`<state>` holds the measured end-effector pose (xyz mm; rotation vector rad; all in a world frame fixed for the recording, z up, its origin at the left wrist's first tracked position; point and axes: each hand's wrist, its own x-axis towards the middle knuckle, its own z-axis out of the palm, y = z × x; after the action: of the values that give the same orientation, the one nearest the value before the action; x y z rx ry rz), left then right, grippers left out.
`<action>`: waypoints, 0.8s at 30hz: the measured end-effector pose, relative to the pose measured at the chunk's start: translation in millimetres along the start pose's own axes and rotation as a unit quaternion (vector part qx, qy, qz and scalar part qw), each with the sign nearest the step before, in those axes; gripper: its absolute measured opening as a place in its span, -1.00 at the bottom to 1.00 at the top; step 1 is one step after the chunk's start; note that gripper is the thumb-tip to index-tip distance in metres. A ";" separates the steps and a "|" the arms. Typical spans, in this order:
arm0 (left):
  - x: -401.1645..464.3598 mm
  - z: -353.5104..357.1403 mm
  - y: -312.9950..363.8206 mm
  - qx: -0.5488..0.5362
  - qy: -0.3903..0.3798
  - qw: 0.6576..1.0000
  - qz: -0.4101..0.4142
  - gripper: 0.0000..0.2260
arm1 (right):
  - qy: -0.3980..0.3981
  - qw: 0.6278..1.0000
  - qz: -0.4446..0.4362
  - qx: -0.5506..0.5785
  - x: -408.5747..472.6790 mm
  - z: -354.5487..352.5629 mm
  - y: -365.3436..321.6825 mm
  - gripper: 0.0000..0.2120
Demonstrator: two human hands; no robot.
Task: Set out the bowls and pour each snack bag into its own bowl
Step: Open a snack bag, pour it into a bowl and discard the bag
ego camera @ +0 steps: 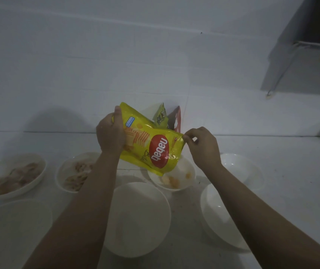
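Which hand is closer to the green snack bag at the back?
Left, though only slightly. The left hand grips the yellow bag just left of the green bag; the right hand pinches the yellow bag's corner farther right and lower.

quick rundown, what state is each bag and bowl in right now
yellow bag: upended, held by left hand and right hand, pouring
bowl under it: a few yellow pieces inside
two far-left bowls: filled with snacks
near centre bowl: looks empty
two right bowls: look empty
green bag and red bag: standing behind, openness unclear
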<state>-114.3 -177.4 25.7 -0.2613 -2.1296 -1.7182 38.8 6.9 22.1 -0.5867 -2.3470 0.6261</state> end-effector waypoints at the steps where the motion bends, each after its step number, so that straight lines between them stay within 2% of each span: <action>1: -0.1 -0.8 0.2 0.004 0.002 1.000 0.001 -0.51 | 0.002 1.000 -0.002 -0.002 0.3 0.8 -0.4 -0.86; 12: 1.7 -5.7 6.5 0.021 0.013 1.000 0.008 -0.52 | -0.010 1.000 -0.013 -0.002 2.6 4.6 1.1 -0.85; 24: 5.1 -19.0 -2.6 -0.017 0.064 0.997 -0.033 -0.51 | -0.020 0.997 -0.023 0.073 13.5 8.4 -22.7 -0.87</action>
<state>-116.5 -196.9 28.7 -0.0887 -2.0397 -1.7602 18.0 -5.9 35.4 -0.4564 -2.3209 0.7868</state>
